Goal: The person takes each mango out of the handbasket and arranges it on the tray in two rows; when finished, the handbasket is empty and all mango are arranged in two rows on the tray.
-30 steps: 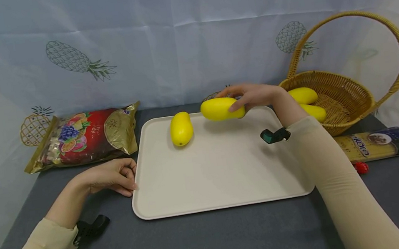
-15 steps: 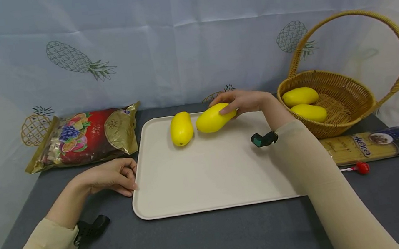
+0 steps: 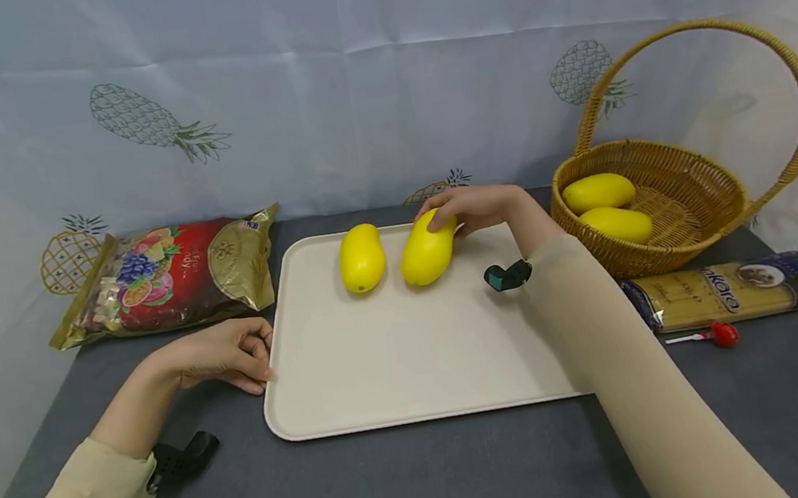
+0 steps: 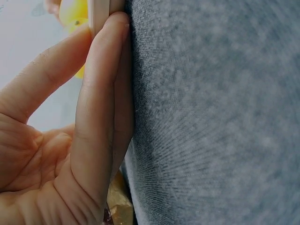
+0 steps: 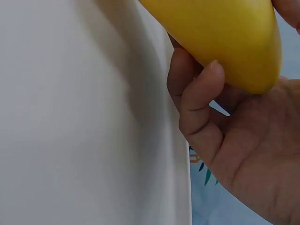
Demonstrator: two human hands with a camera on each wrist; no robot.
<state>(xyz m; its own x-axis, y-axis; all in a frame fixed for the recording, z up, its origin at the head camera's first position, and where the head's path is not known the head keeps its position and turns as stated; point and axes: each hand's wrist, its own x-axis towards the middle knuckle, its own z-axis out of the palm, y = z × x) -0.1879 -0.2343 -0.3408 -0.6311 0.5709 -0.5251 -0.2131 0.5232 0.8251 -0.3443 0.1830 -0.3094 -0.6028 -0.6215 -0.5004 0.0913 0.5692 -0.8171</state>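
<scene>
Clamping its fingers (image 5: 202,91) round a mango (image 3: 426,257) at the far side of the tray (image 3: 413,356), near another mango (image 3: 362,259), the right hand (image 3: 475,205) may be resting it there, I can't quite tell, while the left hand (image 3: 224,354) pinches the rim (image 3: 271,410), probably for steadiness.

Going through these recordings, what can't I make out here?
Head view: lower right corner of the tray, hidden by the right sleeve.
Head view: fine print on the long packet, too small.
Right wrist view: one end of the yellow fruit, cut off by the top edge.
Left wrist view: most of the gold bag, behind the left hand and cut off by the bottom edge.
</scene>
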